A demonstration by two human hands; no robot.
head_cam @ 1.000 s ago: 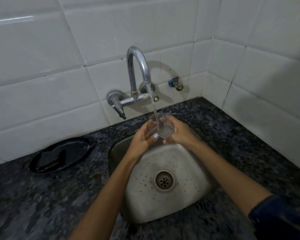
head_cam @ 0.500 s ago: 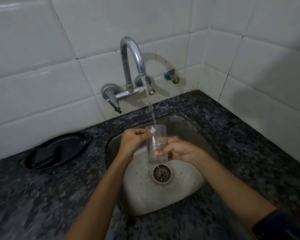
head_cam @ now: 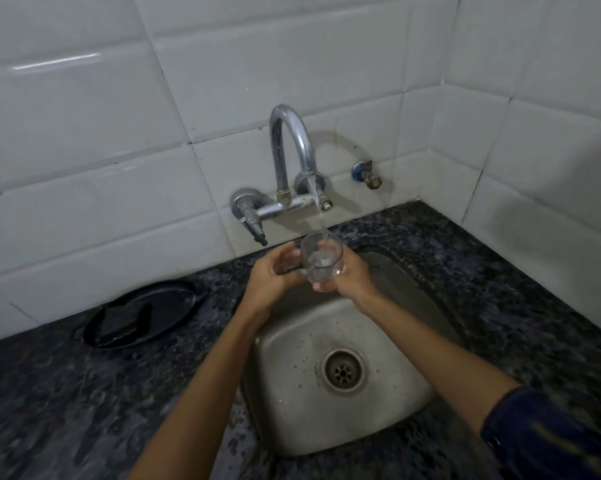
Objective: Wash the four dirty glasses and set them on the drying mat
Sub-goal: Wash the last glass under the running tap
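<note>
A clear glass (head_cam: pixel 321 258) is held mouth-up over the back of the steel sink (head_cam: pixel 389 420), right under the water stream from the chrome tap (head_cam: pixel 292 147). Water runs into it. My right hand (head_cam: pixel 349 277) wraps the glass from the right and underneath. My left hand (head_cam: pixel 275 271) grips its left side with the fingers curled against the wall. No other glasses and no drying mat show in this view.
A black round plate (head_cam: pixel 143 315) with a dark flat thing on it lies on the speckled dark granite counter (head_cam: pixel 67 393), left of the sink. A small blue-handled valve (head_cam: pixel 366 173) sticks out of the white tiled wall, right of the tap. The drain (head_cam: pixel 342 370) sits mid-basin.
The glass went from low over the drain, with my left fingers at its rim, back up under the tap. Both hands now cup its sides and water falls into it.
</note>
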